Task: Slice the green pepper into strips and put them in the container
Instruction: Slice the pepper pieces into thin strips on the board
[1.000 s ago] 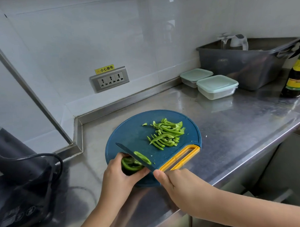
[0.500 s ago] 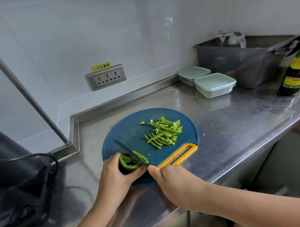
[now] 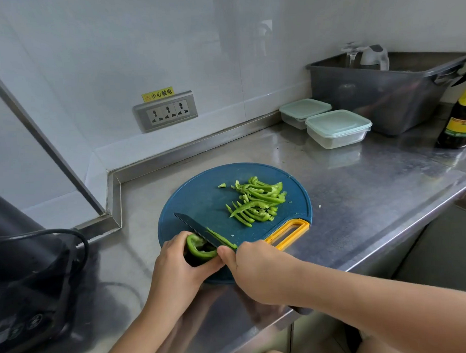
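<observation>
Most cutting looks done: strips (image 3: 256, 202) lie heaped on the board (image 3: 201, 196), beyond the fingers (image 3: 176, 238). Left hand (image 3: 177, 268) curls round the last pepper (image 3: 199, 252) stub. Right hand (image 3: 259, 270) grips the knife (image 3: 194, 228), blade against it. Containers (image 3: 338, 127), well apart, stand lidded, so the transfer remains.
</observation>
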`<state>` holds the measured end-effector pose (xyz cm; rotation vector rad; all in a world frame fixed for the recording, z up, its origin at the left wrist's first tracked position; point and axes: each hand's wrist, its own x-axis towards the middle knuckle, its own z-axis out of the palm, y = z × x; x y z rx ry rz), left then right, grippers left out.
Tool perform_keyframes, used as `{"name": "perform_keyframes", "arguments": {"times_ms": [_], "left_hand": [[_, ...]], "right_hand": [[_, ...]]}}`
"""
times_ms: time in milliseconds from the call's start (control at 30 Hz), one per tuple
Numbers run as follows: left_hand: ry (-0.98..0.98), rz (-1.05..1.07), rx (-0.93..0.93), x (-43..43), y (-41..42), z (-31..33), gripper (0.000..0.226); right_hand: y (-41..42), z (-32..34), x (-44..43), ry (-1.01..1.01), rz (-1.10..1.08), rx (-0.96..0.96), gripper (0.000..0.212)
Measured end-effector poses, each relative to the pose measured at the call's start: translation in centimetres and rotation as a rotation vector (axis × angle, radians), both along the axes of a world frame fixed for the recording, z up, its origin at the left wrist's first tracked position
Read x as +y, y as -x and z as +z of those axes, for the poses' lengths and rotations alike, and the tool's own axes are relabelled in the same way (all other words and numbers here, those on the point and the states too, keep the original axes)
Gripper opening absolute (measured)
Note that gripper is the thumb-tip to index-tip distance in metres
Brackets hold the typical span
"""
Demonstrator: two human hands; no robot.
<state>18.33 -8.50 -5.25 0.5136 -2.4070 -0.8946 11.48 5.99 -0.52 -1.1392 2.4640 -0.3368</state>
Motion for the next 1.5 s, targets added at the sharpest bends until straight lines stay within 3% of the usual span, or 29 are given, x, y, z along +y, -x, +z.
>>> {"name": "perform_keyframes", "arguments": {"times_ms": [133, 567, 700, 767, 867, 1067, 1267, 1500], "left_hand": [[-0.007, -0.012, 0.01, 0.0, 0.0, -0.1, 0.053], [-0.072, -0.01, 0.036, 0.0, -0.6, -0.1, 0.046], [-0.119, -0.003, 0.042, -0.1, -0.7, -0.2, 0.046], [-0.118, 0.015, 0.057, -0.2, -0.6, -0.3, 0.049], [-0.128, 0.012, 0.052, 0.1, -0.2, 0.2, 0.054], [-0.09, 0.023, -0.026, 0.1, 1.9, 0.9, 0.055], [-0.08, 0.061, -0.058, -0.1, 1.6, 0.5, 0.059], [-0.13, 0.064, -0.057, -0.1, 1.3, 1.0, 0.055]], "right_hand": [[0.3, -0.1, -1.1, -0.152, 0.046, 0.051, 0.037], [0.5, 0.2, -1.8, -0.077, 0.046, 0.104, 0.057], [1.6, 1.2, -1.3, 0.049, -0.084, -0.086, 0.055], [2.7, 1.0, -0.5, 0.091, -0.181, -0.257, 0.037], [4.2, 1.2, 1.4, 0.249, -0.296, -0.489, 0.05], [3.5, 0.7, 2.2, 0.35, -0.347, -0.57, 0.057], [1.0, -0.5, 2.8, 0.411, -0.299, -0.557, 0.057], [0.3, -0.9, 2.3, 0.394, -0.176, -0.212, 0.056]]}}
